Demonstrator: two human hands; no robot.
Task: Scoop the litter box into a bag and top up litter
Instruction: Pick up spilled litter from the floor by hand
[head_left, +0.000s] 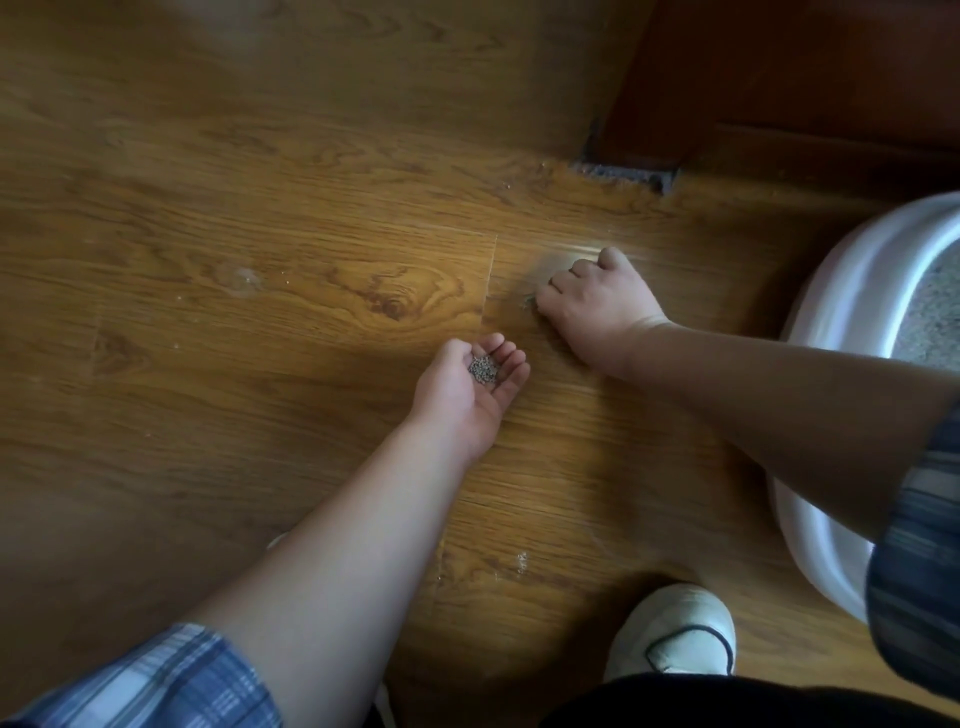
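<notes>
Floorboards (218, 322) fill most of the shot, yellowish wood grain with a couple of pale smudges on the left side. Your left hand (462, 395) comes in from the bottom left out of a blue plaid sleeve (156, 680). It's palm up, fingers curled together into a little cup, with a small pile of grey litter grains (484, 370) sitting in it. Just right of it and a bit further out, your right hand (597, 304) is knuckles up, fingers curled under with the tips down on the floor. Can't tell if they're pinching anything. Below that, near the bottom edge, there's the toe of your white shoe (675, 629). Top right is a dark wooden frame (779, 78). The white litter box (852, 291) is on the far right edge, well apart from both hands, with grey litter (935, 317) showing inside
</notes>
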